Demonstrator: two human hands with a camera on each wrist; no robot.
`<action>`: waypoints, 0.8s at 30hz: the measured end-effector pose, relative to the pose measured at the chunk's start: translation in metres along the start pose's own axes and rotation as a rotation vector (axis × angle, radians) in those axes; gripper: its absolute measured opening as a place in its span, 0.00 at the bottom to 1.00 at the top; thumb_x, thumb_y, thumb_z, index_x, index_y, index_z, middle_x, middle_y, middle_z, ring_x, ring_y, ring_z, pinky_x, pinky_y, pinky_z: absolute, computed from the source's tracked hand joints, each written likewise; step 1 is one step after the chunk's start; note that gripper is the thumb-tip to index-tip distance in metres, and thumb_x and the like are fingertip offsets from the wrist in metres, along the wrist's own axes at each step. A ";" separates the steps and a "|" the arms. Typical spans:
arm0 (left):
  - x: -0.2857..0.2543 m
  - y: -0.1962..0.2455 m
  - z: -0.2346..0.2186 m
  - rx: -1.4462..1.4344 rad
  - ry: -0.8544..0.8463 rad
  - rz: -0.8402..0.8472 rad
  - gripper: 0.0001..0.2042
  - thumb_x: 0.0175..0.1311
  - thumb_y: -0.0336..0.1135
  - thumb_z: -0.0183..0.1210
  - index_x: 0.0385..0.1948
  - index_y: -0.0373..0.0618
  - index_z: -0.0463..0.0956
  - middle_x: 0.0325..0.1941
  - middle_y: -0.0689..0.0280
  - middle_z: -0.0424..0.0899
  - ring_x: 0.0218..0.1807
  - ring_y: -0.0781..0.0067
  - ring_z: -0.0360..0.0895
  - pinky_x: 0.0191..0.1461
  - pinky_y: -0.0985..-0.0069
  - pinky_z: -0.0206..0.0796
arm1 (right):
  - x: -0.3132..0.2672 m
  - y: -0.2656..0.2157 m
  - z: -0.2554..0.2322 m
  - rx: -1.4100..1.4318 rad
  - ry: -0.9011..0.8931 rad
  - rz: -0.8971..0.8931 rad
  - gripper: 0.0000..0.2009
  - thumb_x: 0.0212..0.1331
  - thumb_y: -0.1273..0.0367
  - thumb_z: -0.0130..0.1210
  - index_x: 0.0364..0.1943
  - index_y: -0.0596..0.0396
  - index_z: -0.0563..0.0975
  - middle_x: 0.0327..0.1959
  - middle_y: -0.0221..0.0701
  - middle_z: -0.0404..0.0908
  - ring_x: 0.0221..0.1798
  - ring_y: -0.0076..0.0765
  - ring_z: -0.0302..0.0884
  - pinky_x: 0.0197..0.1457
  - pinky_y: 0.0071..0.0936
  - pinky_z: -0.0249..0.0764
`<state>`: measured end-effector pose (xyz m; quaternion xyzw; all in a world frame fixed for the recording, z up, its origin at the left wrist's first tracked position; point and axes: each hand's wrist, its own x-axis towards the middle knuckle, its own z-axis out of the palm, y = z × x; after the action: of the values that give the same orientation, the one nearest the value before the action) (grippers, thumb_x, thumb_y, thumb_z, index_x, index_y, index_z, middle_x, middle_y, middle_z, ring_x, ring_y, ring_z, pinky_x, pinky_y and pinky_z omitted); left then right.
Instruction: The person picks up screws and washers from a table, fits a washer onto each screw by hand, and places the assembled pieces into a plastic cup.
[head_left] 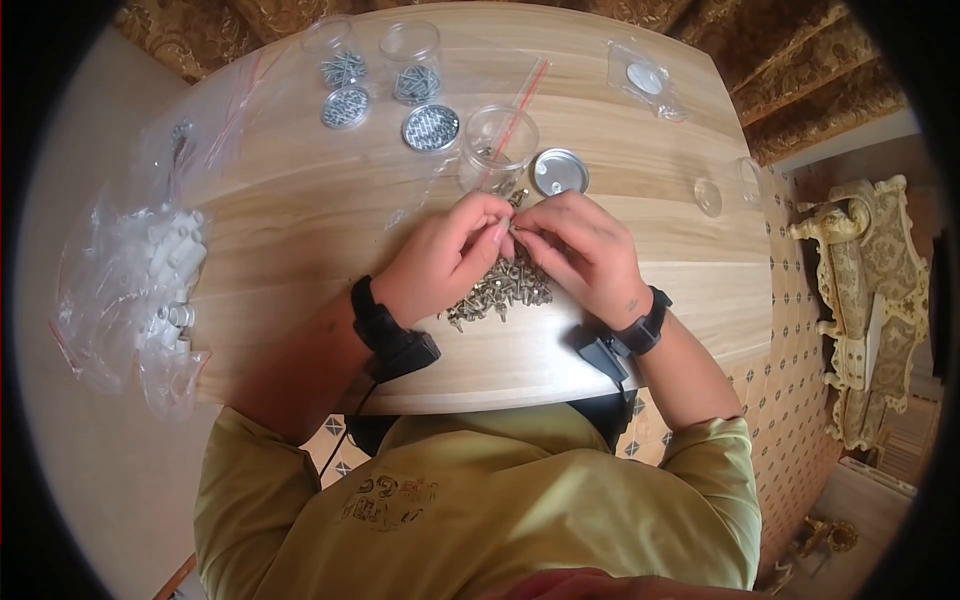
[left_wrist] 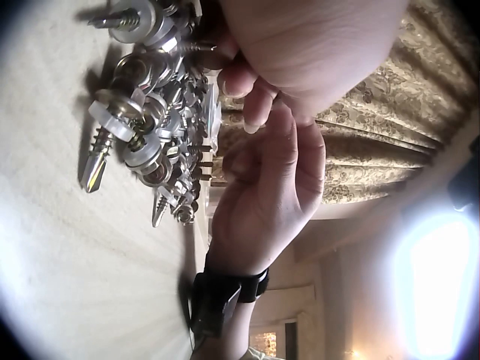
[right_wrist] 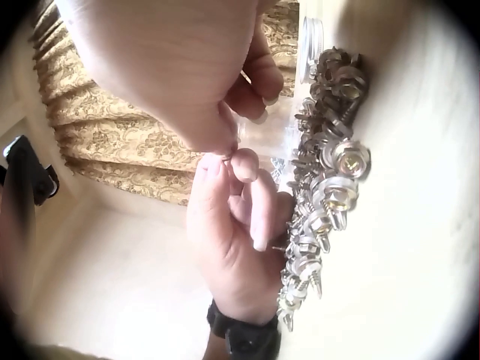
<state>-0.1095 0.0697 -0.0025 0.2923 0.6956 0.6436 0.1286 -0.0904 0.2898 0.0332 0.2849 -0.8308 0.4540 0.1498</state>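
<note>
Over the pile of screws [head_left: 497, 290] on the bench [head_left: 660, 200], the left hand [head_left: 440, 258] and right hand [head_left: 588, 252] meet with curled fingertips, pinching something too small to make out. The open jar [head_left: 498, 150] stands just beyond them, beside a round lid [head_left: 560, 173].

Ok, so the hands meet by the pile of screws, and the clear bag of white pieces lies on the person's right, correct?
Not quite: the head view shows the clear bag and its white pieces on the person's left. The left hand and right hand do meet by the pile of screws.
</note>
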 end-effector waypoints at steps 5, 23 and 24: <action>0.003 0.012 0.002 -0.148 0.039 -0.112 0.10 0.80 0.26 0.49 0.56 0.35 0.71 0.39 0.62 0.84 0.39 0.80 0.80 0.45 0.79 0.73 | 0.001 0.000 -0.002 -0.127 -0.009 -0.037 0.10 0.59 0.73 0.70 0.44 0.54 0.84 0.37 0.33 0.83 0.34 0.41 0.83 0.37 0.32 0.80; 0.000 0.012 0.003 -0.089 0.164 -0.018 0.08 0.79 0.24 0.51 0.55 0.35 0.71 0.41 0.61 0.85 0.34 0.82 0.77 0.38 0.82 0.71 | 0.000 -0.007 -0.005 -0.047 0.046 0.014 0.11 0.58 0.75 0.70 0.44 0.54 0.85 0.40 0.35 0.85 0.37 0.42 0.84 0.40 0.32 0.81; 0.000 0.011 0.003 -0.089 0.159 -0.020 0.08 0.79 0.24 0.51 0.55 0.35 0.71 0.41 0.61 0.85 0.34 0.82 0.77 0.38 0.82 0.71 | -0.001 -0.002 -0.003 -0.043 0.047 -0.022 0.11 0.58 0.74 0.70 0.45 0.54 0.85 0.41 0.35 0.84 0.38 0.42 0.84 0.40 0.32 0.81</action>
<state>-0.1048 0.0721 0.0076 0.2275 0.6772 0.6936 0.0921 -0.0889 0.2915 0.0355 0.2800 -0.8334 0.4411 0.1801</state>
